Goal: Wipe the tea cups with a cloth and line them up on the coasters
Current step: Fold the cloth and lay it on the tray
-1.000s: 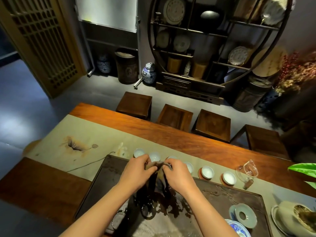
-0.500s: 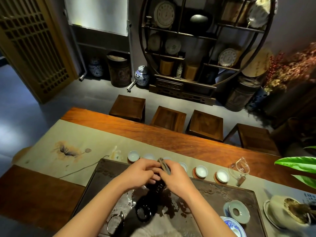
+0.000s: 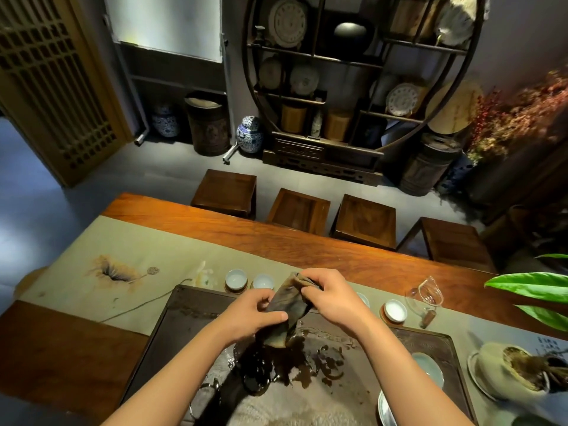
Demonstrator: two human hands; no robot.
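Above tray (image 3: 455, 342), cloth (image 3: 284, 305) in both hands

Lighting: dim, warm — pale daylight falls from the window (image 3: 167, 24) onto the grey floor (image 3: 37, 192). Wet glare on the tea tray (image 3: 159, 330); wide-angle bending and soft blur at edges — corners darkest.

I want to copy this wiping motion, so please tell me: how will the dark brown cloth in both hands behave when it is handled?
The dark brown cloth is probably floppy: it folds and droops between the left hand and right hand. It seems light, held by fingertips only. It may be damp, since the dark tea tray below looks wet.
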